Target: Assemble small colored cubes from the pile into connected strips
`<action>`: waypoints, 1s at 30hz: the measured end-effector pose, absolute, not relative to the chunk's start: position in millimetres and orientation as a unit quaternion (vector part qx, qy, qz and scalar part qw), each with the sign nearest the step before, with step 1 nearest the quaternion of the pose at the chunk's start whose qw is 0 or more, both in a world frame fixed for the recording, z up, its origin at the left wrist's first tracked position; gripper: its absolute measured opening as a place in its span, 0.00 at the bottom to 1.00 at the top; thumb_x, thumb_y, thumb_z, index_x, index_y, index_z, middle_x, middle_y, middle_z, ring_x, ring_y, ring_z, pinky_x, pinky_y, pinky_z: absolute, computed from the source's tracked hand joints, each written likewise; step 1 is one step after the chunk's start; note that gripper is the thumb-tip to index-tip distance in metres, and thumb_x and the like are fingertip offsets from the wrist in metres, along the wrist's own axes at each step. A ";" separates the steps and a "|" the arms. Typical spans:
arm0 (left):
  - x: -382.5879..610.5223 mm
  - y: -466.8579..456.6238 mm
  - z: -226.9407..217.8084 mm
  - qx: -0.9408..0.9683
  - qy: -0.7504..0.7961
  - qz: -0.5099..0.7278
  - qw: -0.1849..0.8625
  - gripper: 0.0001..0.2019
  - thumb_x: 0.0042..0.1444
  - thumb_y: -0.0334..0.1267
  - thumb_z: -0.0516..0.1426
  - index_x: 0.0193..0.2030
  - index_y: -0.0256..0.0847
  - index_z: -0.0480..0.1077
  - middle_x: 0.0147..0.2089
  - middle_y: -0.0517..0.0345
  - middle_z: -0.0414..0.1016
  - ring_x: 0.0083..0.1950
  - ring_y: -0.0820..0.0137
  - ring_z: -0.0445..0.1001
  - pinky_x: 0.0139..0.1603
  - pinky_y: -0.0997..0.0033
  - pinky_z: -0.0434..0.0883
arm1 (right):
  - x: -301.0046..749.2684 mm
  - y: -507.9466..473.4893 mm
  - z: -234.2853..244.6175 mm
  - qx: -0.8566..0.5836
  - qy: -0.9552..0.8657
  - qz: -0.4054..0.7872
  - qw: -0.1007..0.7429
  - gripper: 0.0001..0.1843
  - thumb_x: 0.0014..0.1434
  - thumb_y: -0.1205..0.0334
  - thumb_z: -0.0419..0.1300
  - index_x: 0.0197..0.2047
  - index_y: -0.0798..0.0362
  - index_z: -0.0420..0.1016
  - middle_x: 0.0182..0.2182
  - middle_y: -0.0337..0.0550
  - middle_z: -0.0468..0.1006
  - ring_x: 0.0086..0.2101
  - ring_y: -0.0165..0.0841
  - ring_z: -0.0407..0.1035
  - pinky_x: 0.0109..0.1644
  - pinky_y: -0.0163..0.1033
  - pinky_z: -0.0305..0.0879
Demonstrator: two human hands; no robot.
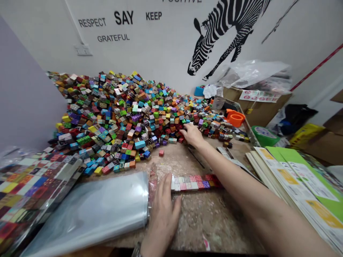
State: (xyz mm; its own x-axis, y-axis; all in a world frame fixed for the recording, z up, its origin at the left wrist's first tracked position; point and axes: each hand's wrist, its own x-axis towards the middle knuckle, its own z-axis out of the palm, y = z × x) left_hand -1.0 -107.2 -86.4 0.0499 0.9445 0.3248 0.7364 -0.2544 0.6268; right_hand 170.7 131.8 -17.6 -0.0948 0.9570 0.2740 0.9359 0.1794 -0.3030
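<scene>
My left hand (164, 210) lies on the worktable with its fingers stretched out and the thumb apart. Its fingertips rest against the left end of a row of small printed cubes (197, 183) in white, pink, red and purple. My right hand (194, 135) reaches forward to the front edge of a large heap of colourful printed cubes (128, 110). Thumb and forefinger are slightly apart beside dark red cubes; nothing held shows between them. My right forearm passes over the right end of the row and hides it. One loose red cube (161, 153) sits in front of the heap.
Clear plastic bags (115, 203) and a wrapped block of cubes (34, 185) lie at left. At right are a stack of green-and-white printed sheets (302, 171), an orange tape dispenser (235, 117), green tape (264, 135) and a cardboard box (270, 107). A wall stands behind the heap.
</scene>
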 end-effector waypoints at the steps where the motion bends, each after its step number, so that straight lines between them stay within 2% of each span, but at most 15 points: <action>1: -1.1 -107.2 -86.7 0.709 0.593 0.350 0.149 0.29 0.61 0.37 0.51 0.69 0.43 0.53 0.69 0.46 0.61 0.70 0.56 0.60 0.67 0.46 0.63 | 167.8 133.5 -17.0 -0.641 -0.738 0.024 0.207 0.22 0.67 0.53 0.51 0.58 0.56 0.69 0.55 0.55 0.70 0.55 0.43 0.66 0.59 0.45 0.62; 7: -1.6 -107.8 -85.3 0.708 0.601 0.334 0.162 0.29 0.62 0.39 0.51 0.69 0.43 0.53 0.70 0.46 0.60 0.71 0.54 0.58 0.69 0.40 0.59 | 153.0 143.6 -12.7 -0.669 -0.715 0.024 0.199 0.29 0.63 0.50 0.56 0.62 0.58 0.64 0.54 0.60 0.69 0.53 0.49 0.66 0.55 0.49 0.65; 13: -2.2 -106.1 -83.2 0.706 0.599 0.335 0.174 0.28 0.61 0.37 0.50 0.69 0.42 0.54 0.69 0.46 0.61 0.70 0.56 0.60 0.68 0.45 0.62 | 159.5 154.7 -2.6 -0.683 -0.709 0.034 0.172 0.29 0.61 0.47 0.57 0.60 0.53 0.67 0.52 0.57 0.72 0.52 0.47 0.68 0.55 0.47 0.65; 19: -1.2 -105.8 -83.4 0.704 0.597 0.345 0.172 0.28 0.62 0.36 0.50 0.69 0.41 0.55 0.69 0.45 0.61 0.70 0.56 0.59 0.68 0.46 0.63 | 161.2 149.8 0.9 -0.695 -0.701 0.052 0.153 0.25 0.57 0.42 0.58 0.52 0.48 0.76 0.51 0.51 0.72 0.51 0.47 0.67 0.50 0.46 0.68; 24: 0.1 -105.8 -81.8 0.700 0.600 0.348 0.171 0.28 0.61 0.36 0.51 0.68 0.39 0.56 0.68 0.45 0.62 0.70 0.56 0.60 0.68 0.46 0.62 | 156.9 140.9 -2.8 -0.702 -0.696 0.044 0.144 0.23 0.57 0.46 0.58 0.51 0.49 0.75 0.53 0.51 0.70 0.54 0.46 0.64 0.52 0.48 0.67; 30: -1.2 -103.4 -80.8 0.702 0.597 0.347 0.172 0.28 0.61 0.36 0.51 0.68 0.38 0.56 0.68 0.44 0.63 0.69 0.56 0.62 0.67 0.45 0.63 | 157.8 129.9 -6.6 -0.671 -0.730 -0.005 0.132 0.24 0.59 0.51 0.57 0.57 0.50 0.70 0.55 0.51 0.69 0.55 0.46 0.61 0.54 0.49 0.65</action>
State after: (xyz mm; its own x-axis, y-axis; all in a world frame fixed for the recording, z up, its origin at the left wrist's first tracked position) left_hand -1.2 -103.4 -80.8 0.0460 0.9580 0.2830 0.7194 -0.2283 0.6560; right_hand 157.8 129.9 -6.6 -0.0658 0.9776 0.1998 0.9805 0.1005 -0.1691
